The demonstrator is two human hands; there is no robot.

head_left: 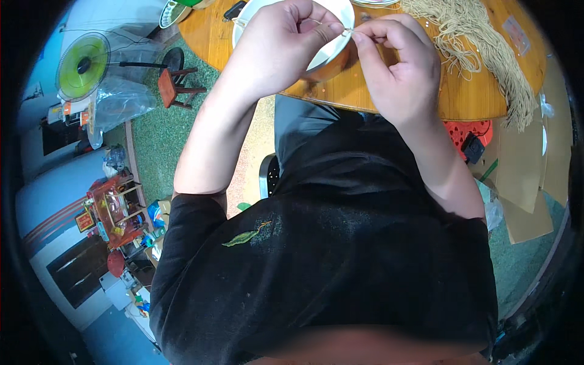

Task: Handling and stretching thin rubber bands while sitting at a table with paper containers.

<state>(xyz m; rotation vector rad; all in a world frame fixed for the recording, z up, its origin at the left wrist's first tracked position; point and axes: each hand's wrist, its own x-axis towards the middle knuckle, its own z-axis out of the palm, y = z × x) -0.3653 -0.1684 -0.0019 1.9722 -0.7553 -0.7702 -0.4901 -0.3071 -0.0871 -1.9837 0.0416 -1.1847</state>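
Above the near edge of a round wooden table [462,104], my left hand [274,52] and my right hand [404,73] meet at a thin beige cord [347,31]. Each hand pinches it between thumb and forefinger, and a small pale knot or bead shows between the fingertips; which of these it is, I cannot tell. Beneath the left hand stands a white bowl [338,56], partly covered by that hand. On the table to the right of my right hand lies a large bundle of beige cords [480,52], its ends hanging over the edge.
A black object [235,10] lies at the table's far left, near a green-and-white basket [173,13]. On the floor stand a green fan [83,66] and a small wooden stool [167,88] at left. Flattened cardboard [517,164] and a red stool [467,135] are at right.
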